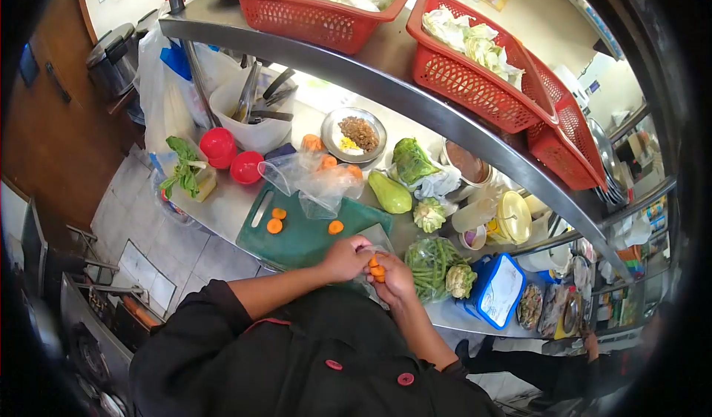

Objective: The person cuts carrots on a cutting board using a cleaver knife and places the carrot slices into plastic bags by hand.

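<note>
Cut carrot pieces [377,269] lie in my right hand [395,280], its fingers closed around them. My left hand [347,259] is closed right beside it, fingertips near the carrots; what it pinches is hidden. A pale, see-through sheet, perhaps plastic, shows behind and below my hands. Just beyond them lies a green cutting board [304,243] with a few loose carrot pieces [275,226] on it. A clear plastic bag [319,183] rests across the board's far edge, with more carrots [328,163] behind it.
Right of my hands are a bag of green beans [430,269], cauliflower [460,280] and a blue tub [495,291]. Farther back stand a metal plate [331,126] of chopped food, a green chayote [391,193] and red bowls [246,168]. A steel shelf [319,57] with red baskets [326,20] overhangs the counter.
</note>
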`<state>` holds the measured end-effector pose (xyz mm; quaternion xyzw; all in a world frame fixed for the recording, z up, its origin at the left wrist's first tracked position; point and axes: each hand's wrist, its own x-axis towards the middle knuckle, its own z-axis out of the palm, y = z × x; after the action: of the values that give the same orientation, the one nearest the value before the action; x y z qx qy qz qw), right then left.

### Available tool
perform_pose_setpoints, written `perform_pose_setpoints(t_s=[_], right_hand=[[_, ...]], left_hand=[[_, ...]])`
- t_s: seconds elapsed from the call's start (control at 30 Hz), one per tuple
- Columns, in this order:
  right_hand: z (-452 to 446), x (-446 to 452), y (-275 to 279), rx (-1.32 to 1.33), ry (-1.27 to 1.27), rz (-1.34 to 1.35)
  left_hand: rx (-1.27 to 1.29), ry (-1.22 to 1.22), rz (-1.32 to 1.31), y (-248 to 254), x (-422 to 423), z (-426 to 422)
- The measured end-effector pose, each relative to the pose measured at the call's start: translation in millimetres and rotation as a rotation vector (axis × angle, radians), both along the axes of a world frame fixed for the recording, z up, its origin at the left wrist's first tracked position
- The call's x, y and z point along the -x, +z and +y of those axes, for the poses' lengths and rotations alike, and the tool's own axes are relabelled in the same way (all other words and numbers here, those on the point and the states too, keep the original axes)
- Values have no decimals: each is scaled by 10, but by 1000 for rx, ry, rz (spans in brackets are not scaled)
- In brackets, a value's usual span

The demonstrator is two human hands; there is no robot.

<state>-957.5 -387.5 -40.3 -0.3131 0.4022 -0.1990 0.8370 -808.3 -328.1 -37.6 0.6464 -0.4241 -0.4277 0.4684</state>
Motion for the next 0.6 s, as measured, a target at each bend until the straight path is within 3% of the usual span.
perform_pose_setpoints(t_s=[0.27, 0.4, 0.5, 0.57, 0.6], right_hand=[[-27, -75, -94, 48, -140, 56], [-65, -15, -100, 73, -49, 144], [-105, 112, -142, 196, 71, 350], [-179, 229, -227, 677, 377, 524], [-171, 309, -272, 664, 380, 527]], left_hand=[[82, 15, -55, -233, 163, 43], [109, 84, -151, -301, 203, 54], [133, 171, -165, -340, 260, 53], [208, 159, -250, -331, 269, 33], [196, 156, -246, -329, 296, 30]])
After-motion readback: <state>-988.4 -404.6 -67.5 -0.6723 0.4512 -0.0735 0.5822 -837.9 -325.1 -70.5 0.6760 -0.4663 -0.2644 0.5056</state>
